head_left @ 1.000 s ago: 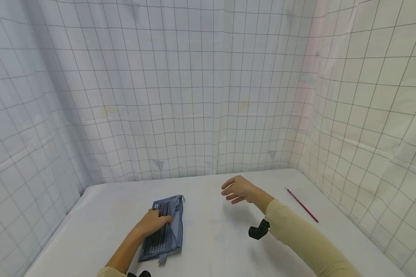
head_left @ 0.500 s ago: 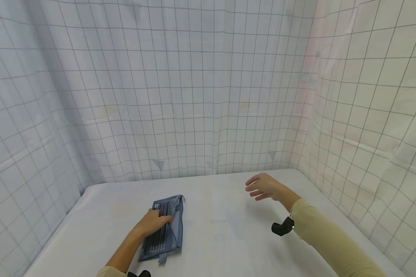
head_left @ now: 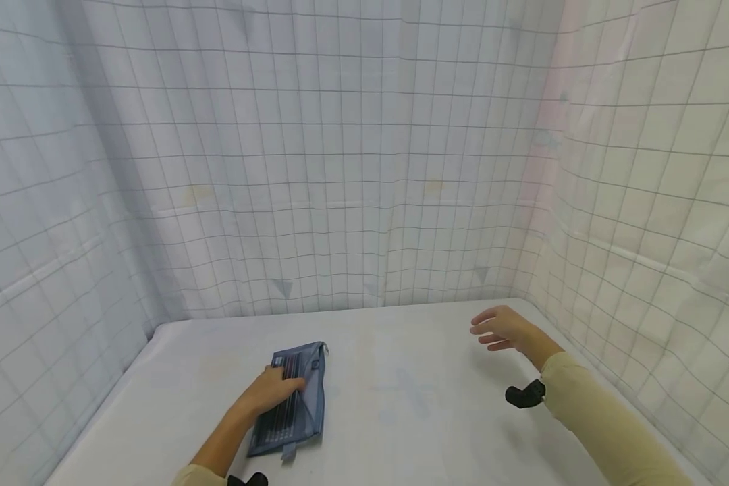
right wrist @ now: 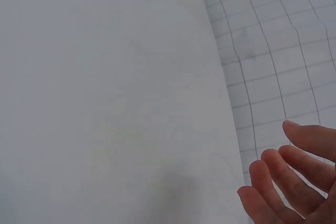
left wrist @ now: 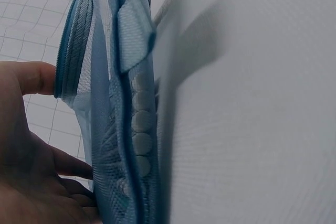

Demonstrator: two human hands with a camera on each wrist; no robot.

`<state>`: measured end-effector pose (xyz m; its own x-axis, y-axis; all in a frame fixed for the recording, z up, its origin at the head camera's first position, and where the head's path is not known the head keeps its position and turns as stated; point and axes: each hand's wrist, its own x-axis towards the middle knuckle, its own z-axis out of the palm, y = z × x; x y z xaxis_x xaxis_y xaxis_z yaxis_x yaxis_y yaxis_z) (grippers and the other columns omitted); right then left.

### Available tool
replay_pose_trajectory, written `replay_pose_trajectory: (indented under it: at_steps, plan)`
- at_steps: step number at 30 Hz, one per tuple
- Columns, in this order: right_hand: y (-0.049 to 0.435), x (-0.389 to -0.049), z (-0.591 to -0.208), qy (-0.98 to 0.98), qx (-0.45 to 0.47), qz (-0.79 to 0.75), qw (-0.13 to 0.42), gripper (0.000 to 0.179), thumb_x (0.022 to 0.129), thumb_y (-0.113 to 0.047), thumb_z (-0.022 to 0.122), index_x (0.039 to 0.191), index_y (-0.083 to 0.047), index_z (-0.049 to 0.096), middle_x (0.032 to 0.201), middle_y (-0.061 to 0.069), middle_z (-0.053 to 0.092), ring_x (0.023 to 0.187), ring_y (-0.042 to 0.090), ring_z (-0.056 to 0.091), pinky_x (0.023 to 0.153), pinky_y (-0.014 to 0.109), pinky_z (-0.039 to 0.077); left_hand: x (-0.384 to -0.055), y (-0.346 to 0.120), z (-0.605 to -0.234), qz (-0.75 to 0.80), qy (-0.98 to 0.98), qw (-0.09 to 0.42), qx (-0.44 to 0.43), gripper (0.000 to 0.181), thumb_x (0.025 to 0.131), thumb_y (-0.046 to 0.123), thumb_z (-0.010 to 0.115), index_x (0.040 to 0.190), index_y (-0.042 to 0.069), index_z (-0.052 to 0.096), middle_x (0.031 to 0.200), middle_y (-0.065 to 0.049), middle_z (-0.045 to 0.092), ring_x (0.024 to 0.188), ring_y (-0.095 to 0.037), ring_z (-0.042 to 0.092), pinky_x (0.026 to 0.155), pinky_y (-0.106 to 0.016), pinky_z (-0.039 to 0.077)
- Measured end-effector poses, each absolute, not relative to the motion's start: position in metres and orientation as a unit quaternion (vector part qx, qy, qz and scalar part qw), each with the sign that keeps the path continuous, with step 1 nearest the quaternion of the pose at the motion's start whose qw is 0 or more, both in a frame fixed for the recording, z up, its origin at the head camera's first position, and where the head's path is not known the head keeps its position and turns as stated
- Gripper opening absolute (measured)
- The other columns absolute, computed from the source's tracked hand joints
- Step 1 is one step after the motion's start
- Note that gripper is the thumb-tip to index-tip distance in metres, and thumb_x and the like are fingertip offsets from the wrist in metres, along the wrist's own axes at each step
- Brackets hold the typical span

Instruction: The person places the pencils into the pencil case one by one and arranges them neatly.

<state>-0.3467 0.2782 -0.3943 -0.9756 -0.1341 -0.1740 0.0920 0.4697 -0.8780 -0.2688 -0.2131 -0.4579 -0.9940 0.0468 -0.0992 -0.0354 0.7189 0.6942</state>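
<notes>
In the head view a blue mesh pencil case (head_left: 306, 391) lies on the white table, left of centre. Several dark pencils (head_left: 284, 413) show through its mesh. My left hand (head_left: 272, 390) holds the case from above, thumb at its zip edge and fingers on the mesh. Seen in the left wrist view, the zip strip (left wrist: 76, 45) stands away from the body of the case beside the thumb, and round pale ends (left wrist: 140, 120) line up inside. My right hand (head_left: 503, 329) hovers over the table's right side, fingers loosely bent and nothing in them.
The white table (head_left: 401, 418) ends at grid-patterned curtains (head_left: 364, 202) behind and at both sides. A black wrist camera (head_left: 525, 393) hangs below the right sleeve (head_left: 607, 425).
My right hand has moved right, toward the table's right edge. The red pencil seen there a second ago is now hidden behind the right arm. The left hand stays on the pencil case.
</notes>
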Motion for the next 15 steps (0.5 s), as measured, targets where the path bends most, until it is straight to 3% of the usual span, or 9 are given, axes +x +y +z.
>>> replay_pose_trajectory:
  at_steps: [15]
  plan:
    - [0.339, -0.341, -0.403, 0.863, 0.01, -0.497, 0.096, 0.051, 0.098, -0.014, 0.071, 0.136, 0.015, 0.052, 0.121, 0.024, 0.067, 0.111, 0.041, 0.066, 0.084, 0.041, 0.06, -0.268, -0.211, -0.457, 0.373, 0.926, 0.055, 0.0, 0.085, 0.085, 0.036, 0.068, 0.136, -0.027, 0.041, 0.145, -0.051, 0.03, 0.115, -0.047, 0.051, 0.102, -0.065, 0.042]
